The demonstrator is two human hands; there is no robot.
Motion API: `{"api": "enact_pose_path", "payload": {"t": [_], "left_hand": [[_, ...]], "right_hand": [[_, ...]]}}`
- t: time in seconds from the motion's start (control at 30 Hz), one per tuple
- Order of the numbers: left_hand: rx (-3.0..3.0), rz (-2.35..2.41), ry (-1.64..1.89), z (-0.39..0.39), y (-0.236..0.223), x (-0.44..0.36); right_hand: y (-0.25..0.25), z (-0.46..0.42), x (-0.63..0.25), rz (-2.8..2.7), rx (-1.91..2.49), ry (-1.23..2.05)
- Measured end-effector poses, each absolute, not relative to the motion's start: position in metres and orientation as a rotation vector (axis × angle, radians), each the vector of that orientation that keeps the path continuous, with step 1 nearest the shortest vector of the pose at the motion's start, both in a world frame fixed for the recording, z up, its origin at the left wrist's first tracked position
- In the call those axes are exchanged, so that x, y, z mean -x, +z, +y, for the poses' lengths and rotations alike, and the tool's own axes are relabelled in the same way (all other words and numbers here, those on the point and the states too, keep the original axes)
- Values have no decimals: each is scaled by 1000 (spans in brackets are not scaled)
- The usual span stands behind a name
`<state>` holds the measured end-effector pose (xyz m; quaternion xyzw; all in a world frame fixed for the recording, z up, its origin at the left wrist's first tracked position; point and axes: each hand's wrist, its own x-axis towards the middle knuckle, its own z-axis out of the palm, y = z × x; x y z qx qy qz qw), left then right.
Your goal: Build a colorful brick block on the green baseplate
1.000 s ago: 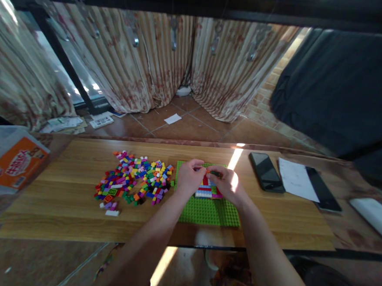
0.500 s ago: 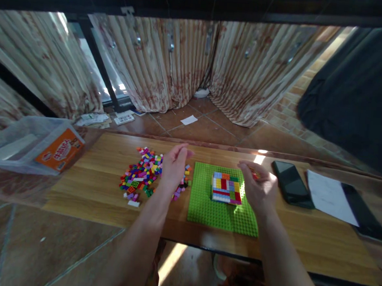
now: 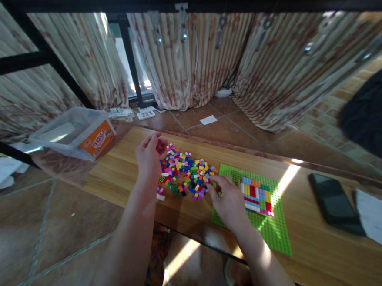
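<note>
A heap of small multicoloured toy bricks lies spread on the wooden table. At its left edge hovers my left hand, its fingers curled inward; whatever they may hold is hidden. My right hand reaches over the left part of the green baseplate, its fingertips by the right side of the heap. A gap shows between its thumb and bent forefinger, and I see no brick held there. On the baseplate, just right of that hand, sits a low rectangular block of joined coloured bricks.
At the table's left end stands a clear plastic bin with an orange label. To the right lie a dark phone and a white paper sheet. Curtains and a dark metal bar are beyond the table.
My right hand has moved left from the baseplate's right side to the heap. My left hand has shifted to the heap's left edge. The view has turned left.
</note>
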<state>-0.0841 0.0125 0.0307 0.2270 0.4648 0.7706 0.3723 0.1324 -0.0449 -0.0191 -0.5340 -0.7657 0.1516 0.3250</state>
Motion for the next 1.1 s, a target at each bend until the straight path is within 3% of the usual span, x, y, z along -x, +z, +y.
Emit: {"api": "enact_pose_path", "payload": {"t": [0.2,0.53,0.83,1.1], "left_hand": [[-473,1184,1979,5,30,120],[-460,1216,1917,-2,29,137],[-503,1197,1893,-3,28,133],[-500,1190,1870,-1,28,126]], "right_hand": [[-31,-38,-119,-2025,1460,393],[-33,-39,-92,-2036,1115,570],[-31,-62,-63,-2207,869,363],[-39,-81,-31,-2291,1023,237]]}}
